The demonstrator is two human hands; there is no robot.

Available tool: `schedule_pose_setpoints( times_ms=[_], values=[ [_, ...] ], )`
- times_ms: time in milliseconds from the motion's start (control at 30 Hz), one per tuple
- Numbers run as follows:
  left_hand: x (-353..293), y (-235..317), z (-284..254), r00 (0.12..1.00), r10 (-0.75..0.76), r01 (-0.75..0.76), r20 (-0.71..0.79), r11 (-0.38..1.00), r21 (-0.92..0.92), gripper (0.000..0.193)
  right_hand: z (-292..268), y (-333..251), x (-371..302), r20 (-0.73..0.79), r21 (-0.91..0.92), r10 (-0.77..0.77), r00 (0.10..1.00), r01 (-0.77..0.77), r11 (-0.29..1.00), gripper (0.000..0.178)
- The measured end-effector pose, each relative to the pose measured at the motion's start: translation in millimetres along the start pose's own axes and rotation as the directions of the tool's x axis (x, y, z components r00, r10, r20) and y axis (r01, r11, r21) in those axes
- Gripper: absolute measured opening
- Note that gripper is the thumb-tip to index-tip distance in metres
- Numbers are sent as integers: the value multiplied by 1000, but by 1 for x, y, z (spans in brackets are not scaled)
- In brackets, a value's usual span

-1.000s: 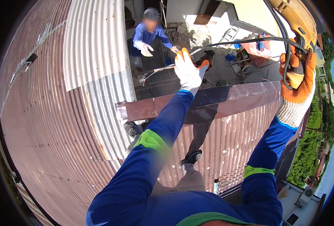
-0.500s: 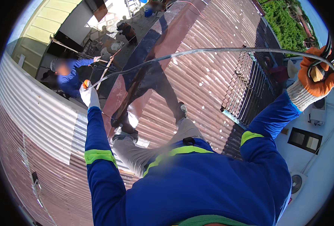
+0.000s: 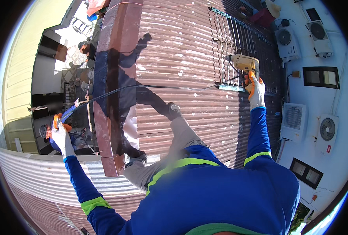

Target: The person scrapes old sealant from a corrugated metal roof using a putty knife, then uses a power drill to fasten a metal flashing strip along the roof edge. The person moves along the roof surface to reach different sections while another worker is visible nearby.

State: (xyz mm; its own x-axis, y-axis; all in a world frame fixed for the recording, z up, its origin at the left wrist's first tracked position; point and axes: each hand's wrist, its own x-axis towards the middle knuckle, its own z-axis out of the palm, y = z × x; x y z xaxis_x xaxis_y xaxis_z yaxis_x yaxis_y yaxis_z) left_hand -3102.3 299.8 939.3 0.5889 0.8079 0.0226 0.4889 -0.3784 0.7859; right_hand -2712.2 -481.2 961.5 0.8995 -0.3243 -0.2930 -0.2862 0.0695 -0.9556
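My right hand (image 3: 256, 92), in a white glove with orange palm, is closed around the handle of a yellow corded power drill (image 3: 243, 62). The drill is held over the roof near a metal grille (image 3: 236, 43), its chuck pointing left. A black cable (image 3: 158, 87) stretches across in front of me, from beside the drill to my left hand (image 3: 61, 135). My gloved left hand is closed on that cable out past the roof's left edge. Loops of cord hang by my right hand, partly hidden by it.
I stand on a brown corrugated metal roof (image 3: 205, 113) with a raised brown flashing (image 3: 110, 137) at its left edge. Beyond it the ground drops to a lower area, where a person in blue (image 3: 53, 145) and another person (image 3: 88, 50) are. Air conditioner units (image 3: 293, 120) hang on the white wall at right.
My right hand has come down and inward from the far right, bringing the drill into plain view. My left hand is lower and further left; the cable sags more. The view has turned right.
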Motion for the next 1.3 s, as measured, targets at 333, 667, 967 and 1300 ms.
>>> schedule_pose_setpoints(
  times_ms=[333, 667, 967, 1300],
  values=[
    [-63, 84, 163, 571, -520, 313, 636, 853, 417, 30, -81, 229, -15, -314, 134, 657, 686, -653, 746, 25],
    [-183, 74, 280, 399, -81, 682, 914, 692, -236, 51, -111, 208, -39, -66, -704, 565, 822, -440, 558, 31],
    [-220, 92, 293, 549, 297, 832, 782, -104, -545, 65, -91, 138, -44, 110, -736, 488, 866, -259, 626, 30],
    [-203, 177, 244, 783, 340, -504, 521, 838, 211, 27, -53, 135, -68, 100, -509, 464, 880, -356, 784, 27]
  ],
)
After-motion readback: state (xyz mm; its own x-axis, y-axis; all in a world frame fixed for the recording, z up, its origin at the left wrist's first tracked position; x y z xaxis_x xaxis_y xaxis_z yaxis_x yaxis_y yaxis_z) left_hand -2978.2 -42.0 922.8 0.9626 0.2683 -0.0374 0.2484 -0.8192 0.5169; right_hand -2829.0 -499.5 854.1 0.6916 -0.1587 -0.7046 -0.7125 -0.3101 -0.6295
